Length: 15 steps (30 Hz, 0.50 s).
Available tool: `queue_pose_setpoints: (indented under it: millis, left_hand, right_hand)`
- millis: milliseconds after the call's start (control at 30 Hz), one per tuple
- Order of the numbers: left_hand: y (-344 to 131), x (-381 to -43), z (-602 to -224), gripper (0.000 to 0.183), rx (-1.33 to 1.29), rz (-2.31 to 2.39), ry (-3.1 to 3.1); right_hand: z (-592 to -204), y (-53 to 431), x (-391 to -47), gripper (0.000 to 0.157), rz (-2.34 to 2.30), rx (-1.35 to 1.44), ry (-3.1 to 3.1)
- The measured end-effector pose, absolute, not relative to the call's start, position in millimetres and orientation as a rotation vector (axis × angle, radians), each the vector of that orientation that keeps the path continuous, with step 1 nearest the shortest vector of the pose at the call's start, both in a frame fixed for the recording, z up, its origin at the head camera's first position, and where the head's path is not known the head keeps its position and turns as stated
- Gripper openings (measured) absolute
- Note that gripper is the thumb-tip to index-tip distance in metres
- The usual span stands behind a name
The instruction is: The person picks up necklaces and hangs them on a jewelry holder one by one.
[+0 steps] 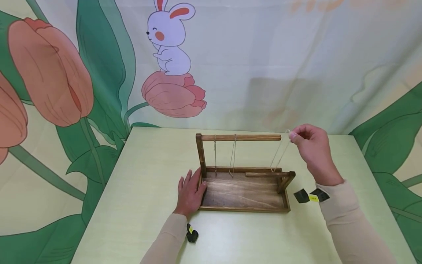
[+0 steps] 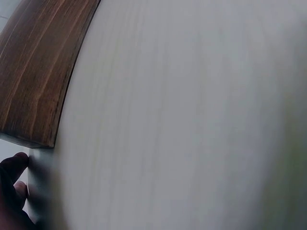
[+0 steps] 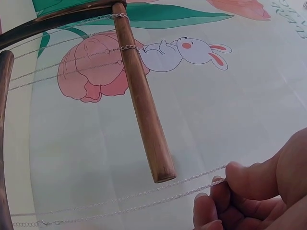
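Observation:
A dark brown wooden jewelry stand (image 1: 244, 190) has a tray base, a tall upper bar (image 1: 242, 137) and a lower bar (image 1: 267, 175). My right hand (image 1: 313, 150) pinches a thin silver necklace (image 3: 184, 194) between thumb and forefinger, just past the free end of the upper bar. The two strands slant down toward the lower bar. Two more necklaces hang from the upper bar, a left chain (image 1: 215, 154) and a right chain (image 1: 232, 157). My left hand (image 1: 190, 194) rests at the tray's left side, fingers spread and thumb over the rim.
The stand sits on a pale wood-grain table (image 1: 138, 205). Behind it hangs a cloth (image 1: 230, 73) printed with tulips and a white rabbit. Straps with black tags circle both wrists.

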<state>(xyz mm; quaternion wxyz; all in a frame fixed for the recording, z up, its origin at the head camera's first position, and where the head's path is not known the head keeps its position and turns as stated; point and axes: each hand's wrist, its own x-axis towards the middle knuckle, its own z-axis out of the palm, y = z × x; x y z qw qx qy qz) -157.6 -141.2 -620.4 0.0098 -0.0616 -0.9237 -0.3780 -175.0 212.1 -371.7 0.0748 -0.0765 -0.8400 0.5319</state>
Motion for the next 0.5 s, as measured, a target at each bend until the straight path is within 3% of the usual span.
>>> queue_pose_setpoints:
  millis: [500]
  left_hand:
    - [-140.5,-155.9,-615.9,0.06,-0.175,-1.191,-2.896]
  right_hand:
    - [-370.7,205.0,-186.0,0.025,1.584,-0.298,-2.532]
